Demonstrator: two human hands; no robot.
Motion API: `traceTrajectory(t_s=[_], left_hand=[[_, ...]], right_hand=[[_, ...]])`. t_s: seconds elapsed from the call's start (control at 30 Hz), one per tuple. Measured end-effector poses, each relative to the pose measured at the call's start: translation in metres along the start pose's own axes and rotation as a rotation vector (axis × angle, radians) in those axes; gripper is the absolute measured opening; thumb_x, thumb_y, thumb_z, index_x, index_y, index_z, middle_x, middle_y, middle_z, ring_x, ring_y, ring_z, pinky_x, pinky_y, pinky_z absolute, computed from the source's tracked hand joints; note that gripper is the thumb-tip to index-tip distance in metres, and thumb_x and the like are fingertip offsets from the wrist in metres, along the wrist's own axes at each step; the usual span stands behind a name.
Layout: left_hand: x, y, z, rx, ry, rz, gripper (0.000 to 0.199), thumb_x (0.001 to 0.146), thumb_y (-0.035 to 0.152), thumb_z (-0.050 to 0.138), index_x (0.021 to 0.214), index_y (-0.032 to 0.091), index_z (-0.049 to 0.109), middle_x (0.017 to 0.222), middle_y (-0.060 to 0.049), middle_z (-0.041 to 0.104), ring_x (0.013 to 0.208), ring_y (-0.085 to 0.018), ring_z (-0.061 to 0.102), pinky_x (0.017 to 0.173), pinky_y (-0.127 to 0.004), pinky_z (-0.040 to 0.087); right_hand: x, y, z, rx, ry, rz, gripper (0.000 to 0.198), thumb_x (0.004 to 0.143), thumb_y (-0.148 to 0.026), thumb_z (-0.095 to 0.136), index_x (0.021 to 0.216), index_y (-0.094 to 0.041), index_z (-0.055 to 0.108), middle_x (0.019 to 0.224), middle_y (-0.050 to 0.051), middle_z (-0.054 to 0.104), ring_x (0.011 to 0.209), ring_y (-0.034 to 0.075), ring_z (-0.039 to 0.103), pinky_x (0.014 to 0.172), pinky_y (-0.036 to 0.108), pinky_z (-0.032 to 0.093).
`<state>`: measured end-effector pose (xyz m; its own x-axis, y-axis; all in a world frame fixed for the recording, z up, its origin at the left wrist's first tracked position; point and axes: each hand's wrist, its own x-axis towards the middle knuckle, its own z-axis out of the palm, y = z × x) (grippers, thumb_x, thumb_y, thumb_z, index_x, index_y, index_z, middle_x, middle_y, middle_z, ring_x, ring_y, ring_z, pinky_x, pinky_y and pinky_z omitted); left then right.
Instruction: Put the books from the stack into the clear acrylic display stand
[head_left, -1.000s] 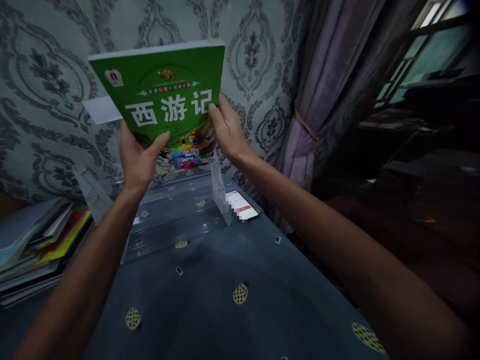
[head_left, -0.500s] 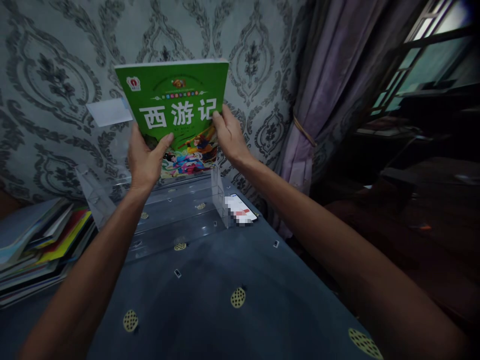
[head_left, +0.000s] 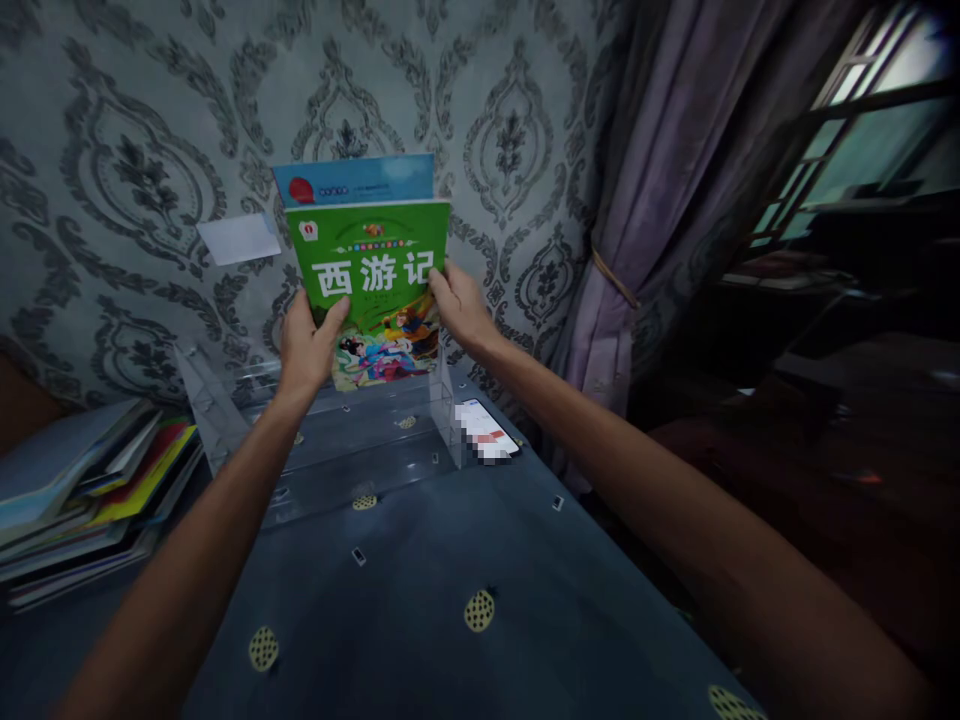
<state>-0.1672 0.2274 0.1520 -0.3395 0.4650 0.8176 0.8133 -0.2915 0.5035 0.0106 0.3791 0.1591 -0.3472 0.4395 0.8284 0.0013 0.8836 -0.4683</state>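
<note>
Lower than half a second ago, the green book now leaves the top of a blue cover showing behind it. Both hands have come down with the book: the left hand has its grip clamped on the left edge, thumb across the front, and the right hand has its grip clamped on the right edge. The book is roughly upright over the far part of a clear rack; whether its lower edge touches the rack, I cannot tell, nor whether the blue cover stands in the rack.

Dark blue-grey cloth covers the bench, printed with yellow pineapples and small pale rectangles. On it, just right of the rack, lies a phone with a lit screen, partly pixelated. Left of the rack, a loose stack of books sits with its edges uneven, a yellow one among them.

Beyond the far edge rises a wall papered in grey damask, with a pale sheet in front of it. To the right hangs a mauve curtain, gathered by a tie; farther right, a window lets light into a room otherwise too dark to read.
</note>
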Motion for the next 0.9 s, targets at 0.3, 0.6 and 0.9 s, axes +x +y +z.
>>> traceTrajectory(t_s=[0.3, 0.6, 0.9], left_hand=[[-0.021, 0.000, -0.006, 0.115, -0.071, -0.118, 0.044, 0.096, 0.057, 0.039, 0.100, 0.018, 0.059, 0.090, -0.009, 0.069, 0.093, -0.027, 0.067, 0.084, -0.040, 0.055], [-0.025, 0.014, -0.024, 0.414, -0.233, -0.147, 0.043, 0.097, 0.052, 0.034, 0.108, 0.019, 0.057, 0.093, -0.013, 0.070, 0.099, -0.033, 0.067, 0.083, -0.042, 0.051], [-0.027, 0.030, -0.026, 0.612, -0.340, -0.211, 0.042, 0.098, 0.046, 0.030, 0.117, 0.016, 0.052, 0.097, -0.017, 0.071, 0.101, -0.037, 0.068, 0.079, -0.041, 0.049]], right_hand=[[-0.023, -0.013, -0.001, -0.086, 0.014, -0.015, 0.035, 0.097, -0.030, 0.039, 0.123, -0.016, 0.058, 0.121, 0.016, 0.068, 0.112, 0.029, 0.062, 0.100, 0.047, 0.048], [-0.035, -0.015, -0.004, -0.001, 0.031, 0.127, 0.030, 0.094, -0.037, 0.048, 0.115, -0.018, 0.056, 0.096, 0.010, 0.071, 0.089, 0.026, 0.067, 0.083, 0.041, 0.050], [-0.035, -0.014, -0.004, -0.017, 0.040, 0.154, 0.022, 0.091, -0.037, 0.048, 0.098, -0.020, 0.059, 0.094, 0.009, 0.071, 0.086, 0.023, 0.065, 0.080, 0.037, 0.048]])
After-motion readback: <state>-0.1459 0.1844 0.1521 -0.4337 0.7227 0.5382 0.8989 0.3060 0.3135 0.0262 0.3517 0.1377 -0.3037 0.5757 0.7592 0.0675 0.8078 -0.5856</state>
